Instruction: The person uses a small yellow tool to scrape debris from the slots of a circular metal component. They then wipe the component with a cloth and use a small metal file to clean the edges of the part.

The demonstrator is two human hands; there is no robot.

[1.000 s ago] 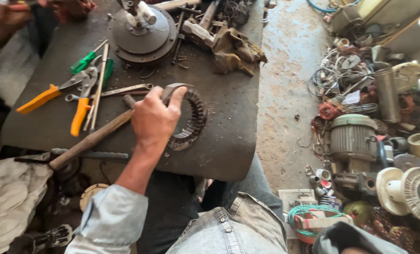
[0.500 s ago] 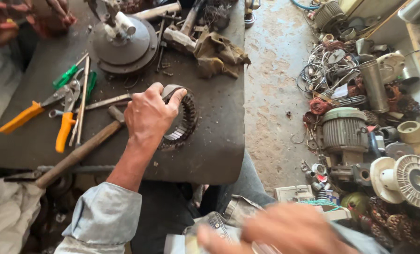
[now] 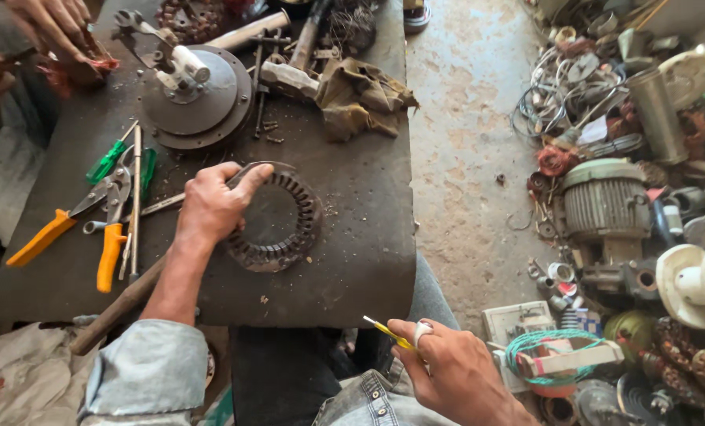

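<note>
Here the person's left hand (image 3: 210,207) rests on the dark, ring-shaped slotted metal stator core (image 3: 277,221), which lies flat on the dark grey metal bench (image 3: 360,237) just right of the middle; the fingers curl over its upper left rim and the thumb presses the near side, so the grip is closed on the ring. The right hand (image 3: 447,371) is well below, off the bench edge over the person's lap, with thumb and fingers pinched shut on a thin yellow-handled tool (image 3: 388,333) whose tip points up and left towards the bench; what kind of tool it is cannot be told. To work the core well, it seems wise to keep the left hand's hold firm and the ring pressed flat so it does not spin or slide, and to bring the thin tool in squarely to one slot at a time, since the teeth along the inner edge are close-set and a slanted tip could slip. To the left lie orange-handled pliers (image 3: 68,229) and a green-handled screwdriver (image 3: 112,162), near a wooden hammer handle (image 3: 123,304); behind stands a round grey metal motor end cover with a white shaft (image 3: 194,87) and a crumpled brown rag (image 3: 364,95). Another person's hands (image 3: 44,31) work at the far left corner.
</note>
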